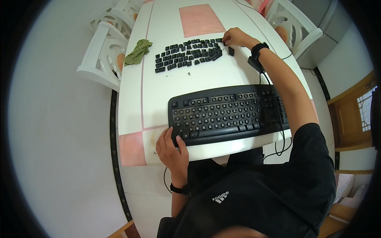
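A black keyboard (222, 112) lies near the table's front edge, most of its keys pulled off so that small square stems show. My left hand (172, 150) grips its near left corner, thumb on the frame and fingers along the side. Beyond it, loose black keycaps (186, 53) are laid out in rough rows. My right hand (239, 38) reaches to the right end of the far row, fingertips closed on a black keycap (225, 41). A larger black keycap (231, 51) stands on edge just below that hand. My right forearm hides the keyboard's right end.
A crumpled green cloth (138, 51) lies left of the keycaps on the white table (158, 95). White chairs (101, 59) stand on both sides. Black cables (282, 144) hang over the front edge near my right arm. Tiny crumbs (189, 73) dot the tabletop.
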`<action>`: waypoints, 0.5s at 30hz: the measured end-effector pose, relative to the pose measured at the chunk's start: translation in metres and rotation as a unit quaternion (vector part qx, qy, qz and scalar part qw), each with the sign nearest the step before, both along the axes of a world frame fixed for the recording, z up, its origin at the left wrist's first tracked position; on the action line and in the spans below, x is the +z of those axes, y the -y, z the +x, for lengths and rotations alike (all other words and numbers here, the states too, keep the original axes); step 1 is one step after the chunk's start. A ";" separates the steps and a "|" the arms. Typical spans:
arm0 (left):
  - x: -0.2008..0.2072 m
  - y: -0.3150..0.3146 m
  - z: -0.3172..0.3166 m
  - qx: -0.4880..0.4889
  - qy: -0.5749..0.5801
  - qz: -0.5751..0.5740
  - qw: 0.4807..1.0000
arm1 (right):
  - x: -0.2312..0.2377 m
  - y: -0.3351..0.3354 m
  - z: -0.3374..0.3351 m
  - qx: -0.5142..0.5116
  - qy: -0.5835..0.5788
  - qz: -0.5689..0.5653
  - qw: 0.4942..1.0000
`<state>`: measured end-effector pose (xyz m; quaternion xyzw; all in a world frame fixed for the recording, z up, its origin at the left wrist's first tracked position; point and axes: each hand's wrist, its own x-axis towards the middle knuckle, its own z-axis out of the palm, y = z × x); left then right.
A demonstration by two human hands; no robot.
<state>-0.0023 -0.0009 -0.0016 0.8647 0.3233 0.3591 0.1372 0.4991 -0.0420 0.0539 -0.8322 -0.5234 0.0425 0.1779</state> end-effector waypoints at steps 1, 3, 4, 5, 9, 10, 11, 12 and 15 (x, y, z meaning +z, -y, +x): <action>0.000 0.000 0.000 0.002 0.000 0.000 1.000 | 0.002 0.000 0.000 -0.004 0.003 0.009 1.000; -0.001 -0.001 0.000 0.003 -0.001 0.002 1.000 | 0.007 0.001 0.001 -0.012 0.009 0.027 1.000; -0.001 -0.001 -0.001 0.002 -0.002 0.003 1.000 | 0.010 0.002 0.000 -0.011 0.018 0.029 0.999; -0.002 -0.001 -0.001 0.000 -0.003 0.003 1.000 | 0.014 0.003 -0.001 -0.010 0.027 0.032 0.999; -0.002 -0.001 -0.001 0.004 -0.007 0.005 1.000 | 0.031 0.007 -0.007 0.017 0.044 0.040 0.998; -0.002 -0.001 0.000 0.004 -0.006 0.003 1.000 | 0.034 0.008 -0.008 0.020 0.046 0.030 0.998; -0.002 -0.001 0.000 0.004 -0.005 0.002 1.000 | 0.036 0.009 -0.010 0.023 0.048 0.020 0.998; -0.002 -0.001 0.000 0.004 -0.005 0.000 1.000 | 0.036 0.010 -0.013 0.027 0.049 0.011 0.998; -0.002 0.000 0.000 0.002 -0.003 -0.003 1.000 | 0.035 0.012 -0.021 0.029 0.022 -0.032 0.999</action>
